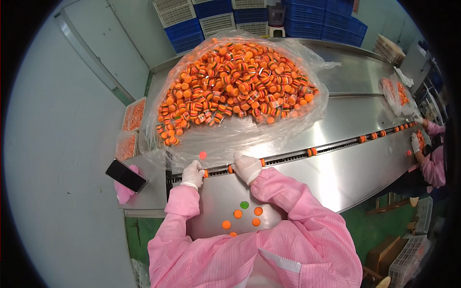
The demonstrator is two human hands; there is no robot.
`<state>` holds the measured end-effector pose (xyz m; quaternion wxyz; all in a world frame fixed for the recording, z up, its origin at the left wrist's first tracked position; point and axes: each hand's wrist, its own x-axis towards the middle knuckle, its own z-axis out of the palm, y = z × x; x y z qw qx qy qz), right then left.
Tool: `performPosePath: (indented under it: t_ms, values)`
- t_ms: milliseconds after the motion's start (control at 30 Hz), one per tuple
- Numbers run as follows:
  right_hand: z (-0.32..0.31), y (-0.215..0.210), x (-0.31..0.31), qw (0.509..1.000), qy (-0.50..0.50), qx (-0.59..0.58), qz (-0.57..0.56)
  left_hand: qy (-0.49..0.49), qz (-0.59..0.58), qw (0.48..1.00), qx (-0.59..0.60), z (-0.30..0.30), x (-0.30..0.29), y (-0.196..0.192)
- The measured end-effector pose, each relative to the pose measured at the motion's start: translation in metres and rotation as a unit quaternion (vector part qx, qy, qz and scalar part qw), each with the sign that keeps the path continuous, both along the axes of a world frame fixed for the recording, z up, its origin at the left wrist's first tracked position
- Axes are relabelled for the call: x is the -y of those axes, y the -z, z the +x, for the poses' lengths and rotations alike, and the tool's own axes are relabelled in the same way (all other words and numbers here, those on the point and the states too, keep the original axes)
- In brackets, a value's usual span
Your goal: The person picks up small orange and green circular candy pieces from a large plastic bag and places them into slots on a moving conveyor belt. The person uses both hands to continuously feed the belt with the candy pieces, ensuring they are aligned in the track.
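Two gloved hands rest at the conveyor track [288, 156] crossing the steel table [336, 177]. The left hand [192, 174] has its fingers closed on a small orange burger-shaped piece [205, 173] at the track. The right hand [247, 166] has its fingers curled beside another orange piece [230, 168]; whether they grip it cannot be told. Just behind the hands, a large clear bag [240, 134] heaped with striped orange pieces blocks the far table. Loose orange discs [237, 214] and one green disc [244, 205] lie near the person. A black phone [126, 175] sits left. Blue crates [312, 19] line the wall.
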<state>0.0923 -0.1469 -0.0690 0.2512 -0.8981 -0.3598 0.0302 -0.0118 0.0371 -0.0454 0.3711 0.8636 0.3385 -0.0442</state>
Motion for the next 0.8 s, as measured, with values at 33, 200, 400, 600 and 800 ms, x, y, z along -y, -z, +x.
performPosePath:
  t_ms: [33,200,400,600,800]
  values:
    - [0.002,0.001,0.009,0.999,0.004,0.029,0.017,0.050,0.108,0.993,0.014,0.000,0.003,-0.002]
    - [0.030,-0.029,0.055,0.993,0.014,0.089,0.077,0.215,0.275,0.910,0.223,0.028,0.006,-0.007]
    - [0.108,0.008,0.030,0.993,-0.069,0.034,0.090,0.299,0.430,0.788,0.324,0.132,0.079,-0.013]
    - [0.082,-0.004,0.044,0.999,0.020,0.032,-0.021,0.331,0.389,0.856,0.086,0.155,0.064,-0.016]
    - [0.100,-0.024,0.121,0.984,0.105,0.134,-0.057,0.290,0.418,0.854,0.110,0.131,0.066,-0.032]
